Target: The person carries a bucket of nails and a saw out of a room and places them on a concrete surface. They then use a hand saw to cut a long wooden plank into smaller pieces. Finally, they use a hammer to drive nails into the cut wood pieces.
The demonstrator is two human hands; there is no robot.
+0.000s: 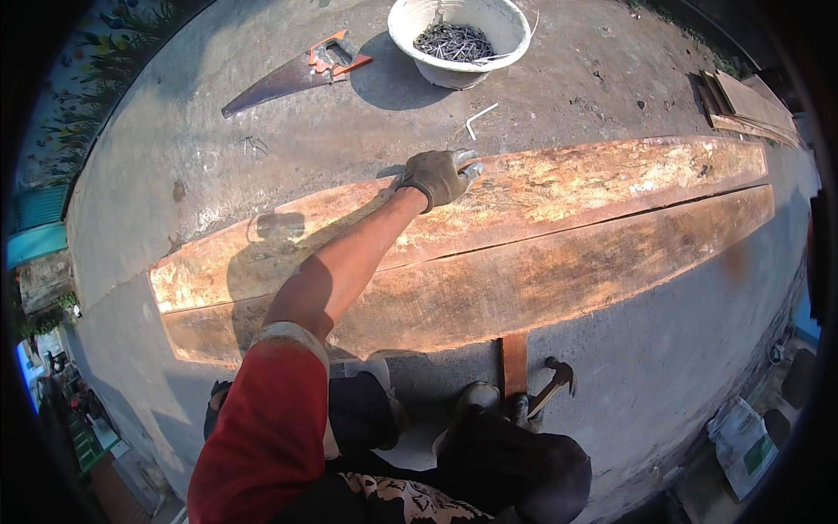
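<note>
My left hand (439, 177), in a brown work glove with grey fingertips, is closed at the far edge of a long, weathered wooden plank (602, 183). Its thumb side lies over the top face, while the fingertips are partly hidden. A second plank (524, 275) lies alongside, nearer to me, with a narrow dark gap between the two. Beside my right shoe, my right hand (522, 410) shows only as grey gloved fingers past my knee. They are around the wooden handle of a claw hammer (558, 377), its head pointing away from me.
A white bucket (408, 39) of nails stands beyond the planks, near an orange-handled handsaw (279, 85). A bent white rod (481, 119) and loose nails (254, 144) lie on the concrete. A reddish wood strip (514, 362) touches the near plank's edge. Boards (751, 109) are stacked far right.
</note>
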